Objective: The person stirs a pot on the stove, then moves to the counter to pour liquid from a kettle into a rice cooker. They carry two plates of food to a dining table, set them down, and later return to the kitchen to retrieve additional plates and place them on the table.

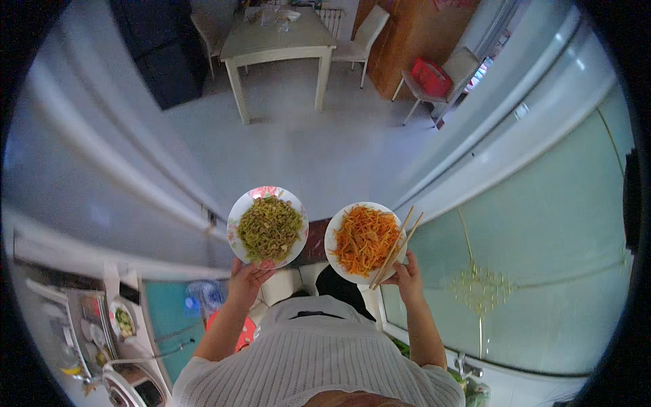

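Observation:
My left hand [249,280] grips the near rim of a white plate with pink floral edging [233,224], fingers under it. Shredded green food with small pale bits [270,229] is heaped on that plate. On the other side, my right hand [405,274] supports a second white plate [331,257] by its right near edge. It carries orange shreds that look like carrot [363,239]. A pair of wooden chopsticks [397,249] lies across this plate's right side, pinned near my right hand. Both plates are level and apart from each other.
A doorway opens ahead, with a dark threshold [318,239] under the plates. A frosted glass sliding door [534,244] stands at the right. Beyond are a dining table [279,43], chairs [358,43] and a red bag [431,76]. At left, a counter holds another plate of food [123,320].

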The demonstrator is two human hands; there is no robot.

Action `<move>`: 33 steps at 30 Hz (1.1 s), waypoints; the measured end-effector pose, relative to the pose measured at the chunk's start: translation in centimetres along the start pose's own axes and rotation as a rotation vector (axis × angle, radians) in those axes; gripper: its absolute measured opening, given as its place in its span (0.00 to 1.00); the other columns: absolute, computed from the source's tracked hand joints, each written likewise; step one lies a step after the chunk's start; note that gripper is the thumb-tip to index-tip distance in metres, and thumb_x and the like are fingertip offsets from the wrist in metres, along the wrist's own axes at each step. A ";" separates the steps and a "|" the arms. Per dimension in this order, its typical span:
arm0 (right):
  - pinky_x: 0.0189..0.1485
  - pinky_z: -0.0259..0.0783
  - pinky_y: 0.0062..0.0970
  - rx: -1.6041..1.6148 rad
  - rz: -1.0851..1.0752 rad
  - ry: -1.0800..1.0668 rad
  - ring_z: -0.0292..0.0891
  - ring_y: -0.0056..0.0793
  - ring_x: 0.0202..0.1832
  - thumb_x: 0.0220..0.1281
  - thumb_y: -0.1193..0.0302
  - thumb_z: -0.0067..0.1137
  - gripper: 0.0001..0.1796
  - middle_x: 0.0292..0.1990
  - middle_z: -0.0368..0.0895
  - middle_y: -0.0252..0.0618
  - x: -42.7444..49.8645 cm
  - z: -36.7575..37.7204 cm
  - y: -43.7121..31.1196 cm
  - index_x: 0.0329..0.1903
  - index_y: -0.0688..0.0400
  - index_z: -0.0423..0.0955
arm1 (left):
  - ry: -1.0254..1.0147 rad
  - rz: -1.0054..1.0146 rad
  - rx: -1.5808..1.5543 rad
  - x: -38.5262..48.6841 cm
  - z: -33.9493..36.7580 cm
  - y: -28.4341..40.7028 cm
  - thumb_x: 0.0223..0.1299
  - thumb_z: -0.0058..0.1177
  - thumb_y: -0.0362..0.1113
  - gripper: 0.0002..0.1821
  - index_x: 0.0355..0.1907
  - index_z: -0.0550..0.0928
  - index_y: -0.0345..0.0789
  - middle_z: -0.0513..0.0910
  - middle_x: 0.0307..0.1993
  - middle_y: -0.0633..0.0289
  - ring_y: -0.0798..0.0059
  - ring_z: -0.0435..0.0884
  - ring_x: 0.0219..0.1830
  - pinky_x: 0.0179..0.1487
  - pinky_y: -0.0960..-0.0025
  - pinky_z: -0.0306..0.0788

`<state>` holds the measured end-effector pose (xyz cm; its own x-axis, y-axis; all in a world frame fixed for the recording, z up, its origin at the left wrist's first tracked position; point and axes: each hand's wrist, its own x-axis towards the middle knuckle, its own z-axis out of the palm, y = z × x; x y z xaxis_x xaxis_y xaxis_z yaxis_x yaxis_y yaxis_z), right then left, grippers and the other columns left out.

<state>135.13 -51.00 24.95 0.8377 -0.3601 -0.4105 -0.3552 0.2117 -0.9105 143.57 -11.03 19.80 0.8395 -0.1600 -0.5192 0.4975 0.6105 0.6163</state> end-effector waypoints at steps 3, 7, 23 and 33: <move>0.34 0.86 0.33 0.037 -0.110 -0.060 0.85 0.33 0.34 0.71 0.71 0.48 0.26 0.40 0.83 0.45 13.5 9.7 -8.8 0.68 0.60 0.55 | -0.058 0.051 -0.133 15.0 4.0 11.1 0.66 0.44 0.26 0.26 0.66 0.60 0.40 0.79 0.53 0.44 0.50 0.83 0.52 0.55 0.45 0.79; 0.36 0.85 0.35 0.011 -0.080 -0.009 0.85 0.36 0.37 0.72 0.71 0.47 0.26 0.42 0.83 0.47 31.3 21.8 -21.1 0.69 0.59 0.55 | 0.048 0.050 -0.219 31.9 9.5 27.0 0.66 0.46 0.27 0.26 0.66 0.60 0.40 0.80 0.51 0.43 0.50 0.83 0.51 0.54 0.46 0.80; 0.37 0.86 0.36 -0.061 -0.084 -0.075 0.85 0.37 0.40 0.72 0.69 0.49 0.27 0.44 0.83 0.46 58.7 31.1 -37.4 0.70 0.56 0.56 | 0.201 0.241 -0.219 46.7 18.6 42.5 0.69 0.43 0.28 0.19 0.60 0.63 0.39 0.82 0.48 0.41 0.48 0.84 0.49 0.56 0.48 0.78; 0.40 0.85 0.36 0.099 -0.114 -0.030 0.83 0.35 0.44 0.68 0.68 0.53 0.35 0.51 0.79 0.44 89.6 45.9 -48.3 0.73 0.54 0.51 | 0.084 0.247 -0.268 81.9 25.6 61.4 0.67 0.45 0.24 0.26 0.62 0.53 0.39 0.81 0.47 0.37 0.47 0.85 0.47 0.53 0.48 0.81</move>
<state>246.37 -51.76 34.42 0.8828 -0.3602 -0.3016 -0.2155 0.2600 -0.9412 248.49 -6.49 30.31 0.9007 0.0754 -0.4278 0.1978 0.8056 0.5584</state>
